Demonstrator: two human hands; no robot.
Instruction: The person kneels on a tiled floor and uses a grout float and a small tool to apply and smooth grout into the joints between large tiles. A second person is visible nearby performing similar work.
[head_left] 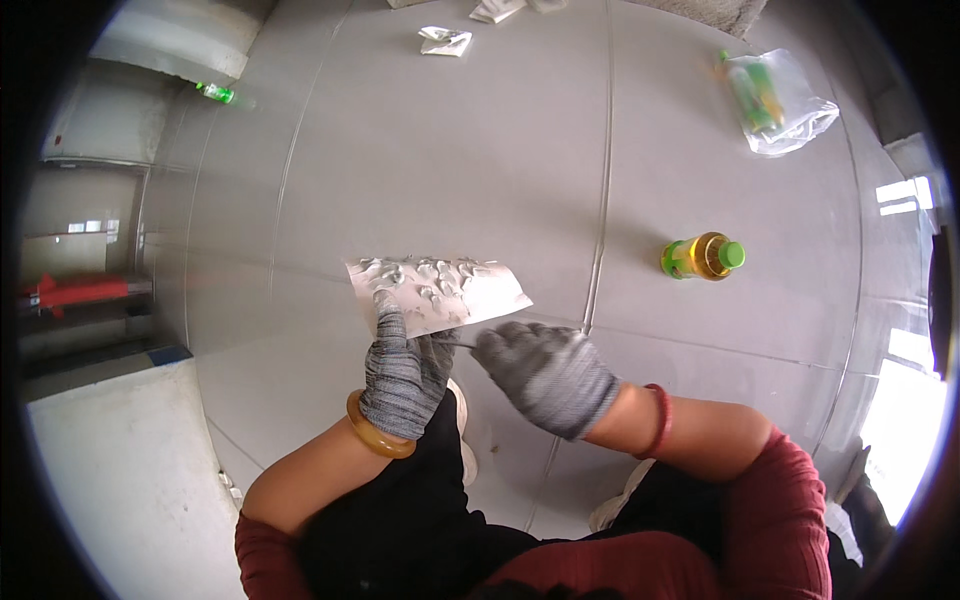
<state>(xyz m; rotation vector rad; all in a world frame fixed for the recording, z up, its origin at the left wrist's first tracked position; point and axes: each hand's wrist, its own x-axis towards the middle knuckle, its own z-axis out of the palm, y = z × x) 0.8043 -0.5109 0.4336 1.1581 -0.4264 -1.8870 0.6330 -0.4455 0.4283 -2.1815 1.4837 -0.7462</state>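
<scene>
My left hand [396, 375], in a grey knit glove, grips the lower left edge of a pale, slightly curved sheet [490, 292]. Its thumb lies on top and the other fingers are underneath. Curled grey smears or shavings [432, 278] cover the sheet's far and left parts. My right hand [545, 375], gloved alike and a little blurred, is closed just right of the left one, below the sheet's near edge. A thin dark rod [461, 345] sticks out of its fingers toward the left hand; the rest of that rod is hidden, so its kind is unclear.
On the tiled floor [450, 160], a green-capped bottle of amber drink [712, 257] is at the right. Beyond it lies a clear plastic bag [785, 105] with green items inside. Crumpled paper [445, 41] and a small green bottle [216, 93] lie farther off. A white block [120, 470] stands left.
</scene>
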